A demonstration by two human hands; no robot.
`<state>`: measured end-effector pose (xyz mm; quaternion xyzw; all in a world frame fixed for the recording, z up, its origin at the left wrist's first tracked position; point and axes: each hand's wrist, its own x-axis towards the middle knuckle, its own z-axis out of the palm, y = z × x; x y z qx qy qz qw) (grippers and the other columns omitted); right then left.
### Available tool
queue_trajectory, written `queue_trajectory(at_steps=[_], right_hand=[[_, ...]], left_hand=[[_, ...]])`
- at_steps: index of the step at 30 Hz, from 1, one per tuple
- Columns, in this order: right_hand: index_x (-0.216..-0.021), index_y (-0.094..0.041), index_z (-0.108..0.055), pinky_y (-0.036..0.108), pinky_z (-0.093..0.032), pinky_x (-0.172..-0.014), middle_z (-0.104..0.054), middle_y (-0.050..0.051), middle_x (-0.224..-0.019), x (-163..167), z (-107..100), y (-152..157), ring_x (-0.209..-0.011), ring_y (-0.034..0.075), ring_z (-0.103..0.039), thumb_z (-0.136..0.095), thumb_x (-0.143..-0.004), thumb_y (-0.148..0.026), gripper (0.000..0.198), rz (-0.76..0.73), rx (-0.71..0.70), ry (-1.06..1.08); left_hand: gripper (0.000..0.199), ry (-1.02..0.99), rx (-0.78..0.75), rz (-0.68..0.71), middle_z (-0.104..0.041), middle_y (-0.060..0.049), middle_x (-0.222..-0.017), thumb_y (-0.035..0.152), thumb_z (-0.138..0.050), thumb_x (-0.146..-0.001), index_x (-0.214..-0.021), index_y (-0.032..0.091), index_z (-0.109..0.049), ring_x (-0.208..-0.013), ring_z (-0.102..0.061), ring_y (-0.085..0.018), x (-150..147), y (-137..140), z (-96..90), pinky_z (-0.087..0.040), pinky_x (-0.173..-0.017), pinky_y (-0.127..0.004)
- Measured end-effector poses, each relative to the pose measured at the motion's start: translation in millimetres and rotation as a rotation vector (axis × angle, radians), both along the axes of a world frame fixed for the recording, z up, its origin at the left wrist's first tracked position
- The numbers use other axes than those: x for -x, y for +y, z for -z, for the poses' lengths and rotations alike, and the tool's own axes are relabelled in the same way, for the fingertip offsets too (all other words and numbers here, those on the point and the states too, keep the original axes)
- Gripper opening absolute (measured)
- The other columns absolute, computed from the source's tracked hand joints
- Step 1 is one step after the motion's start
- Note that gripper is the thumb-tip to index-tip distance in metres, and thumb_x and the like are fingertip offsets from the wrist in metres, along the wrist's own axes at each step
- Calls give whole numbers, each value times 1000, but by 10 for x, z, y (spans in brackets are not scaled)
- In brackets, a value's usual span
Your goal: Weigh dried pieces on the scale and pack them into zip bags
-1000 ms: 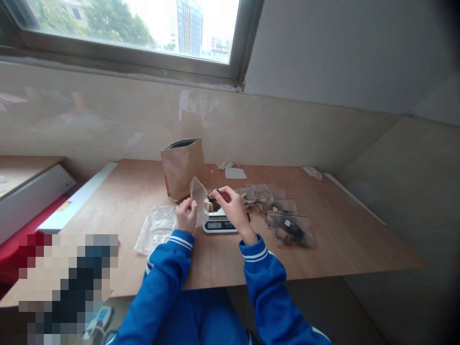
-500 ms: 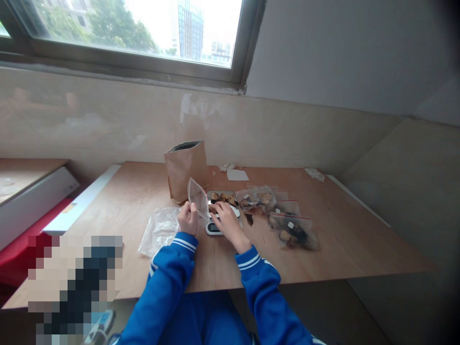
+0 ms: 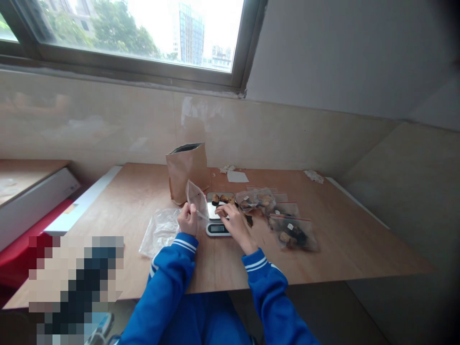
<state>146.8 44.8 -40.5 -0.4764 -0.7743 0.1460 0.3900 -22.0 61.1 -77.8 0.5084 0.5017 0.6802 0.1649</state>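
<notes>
My left hand (image 3: pixel 188 219) is closed on the edge of a small clear zip bag (image 3: pixel 197 199), holding it upright and tilted beside the scale. My right hand (image 3: pixel 233 221) is over the right side of a white digital kitchen scale (image 3: pixel 212 213), its fingers bent together at the plate; what they pinch, if anything, is hidden. Brown and black dried chunks (image 3: pixel 224 198) lie along the back of the scale's plate. The scale's display (image 3: pixel 217 229) faces me, its figures too small to read. A dark flat piece (image 3: pixel 249 220) rests on the table right of the scale.
Several filled zip bags (image 3: pixel 293 234) with red seals lie to the right. A clear plastic bag (image 3: pixel 158 232) is flat at left. Behind stands an open brown paper bag (image 3: pixel 187 170). White paper (image 3: pixel 237 177) and crumpled tissue (image 3: pixel 314 176) lie toward the wall.
My right hand has shifted right across the scale, uncovering more of its plate and display. My left hand keeps hold of the zip bag in nearly the same place.
</notes>
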Motion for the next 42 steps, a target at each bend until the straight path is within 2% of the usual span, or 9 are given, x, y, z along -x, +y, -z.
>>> queue_trajectory(at_steps=[4, 8, 12, 16, 20, 26, 31, 38, 42], right_hand=[[-93, -18, -62, 33, -53, -77, -68, 6, -91, 105, -280, 79, -84, 19, -64, -59, -84, -34, 18, 93, 175, 445], [-104, -18, -58, 30, -55, -76, -68, 7, -99, 357, -571, 222, -90, 18, -65, -64, -78, -40, 34, -31, 314, 741], [-106, -16, -57, 29, -54, -75, -67, 7, -96, 603, -731, 315, -83, 16, -65, -70, -74, -35, 39, -73, 355, 560], [-112, -17, -57, 29, -52, -78, -62, 9, -111, 590, -727, 298, -89, 16, -63, -54, -87, -30, 28, -7, 166, 346], [-102, -17, -60, 35, -45, -93, -62, 9, -105, 318, -500, 239, -103, 19, -57, -37, -91, -13, 26, 40, 10, 64], [-105, -15, -60, 41, -44, -96, -61, 13, -110, 39, -52, 149, -108, 26, -53, -46, -82, -4, 29, 63, 57, -335], [-103, -18, -62, 39, -46, -94, -65, 10, -107, 24, -62, 145, -106, 22, -57, -43, -78, 2, 37, 94, 76, -206], [-100, -17, -63, 31, -53, -83, -69, 7, -99, 265, -545, 127, -90, 17, -66, -60, -78, -22, 23, 4, 206, 545], [-101, -18, -63, 29, -54, -72, -70, 5, -91, 428, -764, 51, -78, 15, -66, -62, -78, -26, 24, -23, 292, 473]], left_hand=[[37, 0, 35, 4, -32, 5, -53, 35, -45, -90, -58, 21, -32, -51, -34, -10, -1, -10, -14, -31, -52, -25], [37, 19, 36, 20, -33, 5, -53, 36, -45, -90, -58, 21, -33, -51, -34, -11, -2, -4, 4, -31, -51, -25], [37, 40, 34, 26, -35, 4, -53, 39, -44, -90, -58, 21, -35, -51, -36, -11, -7, -5, 1, -31, -51, -25], [38, -55, 68, 49, -35, 5, -49, 41, -43, -90, -58, 22, -34, -46, -35, -10, -35, -37, -61, -31, -47, -24], [38, -212, 113, 55, -33, 6, -46, 42, -44, -89, -59, 22, -33, -42, -32, -9, -65, -54, -119, -29, -44, -24], [42, -257, 98, 40, -31, 7, -47, 47, -45, -87, -58, 22, -31, -43, -32, -8, -68, -34, -97, -28, -42, -22], [41, -221, 91, 44, -31, 6, -49, 46, -43, -89, -58, 22, -31, -44, -32, -8, -52, -19, -13, -27, -43, -23], [39, -108, 35, 48, -34, 4, -51, 41, -44, -90, -57, 21, -34, -48, -34, -10, -17, 6, 81, -29, -47, -25], [39, 12, 17, 29, -36, 3, -52, 40, -45, -89, -57, 21, -34, -50, -36, -11, 6, -3, 123, -31, -50, -26]])
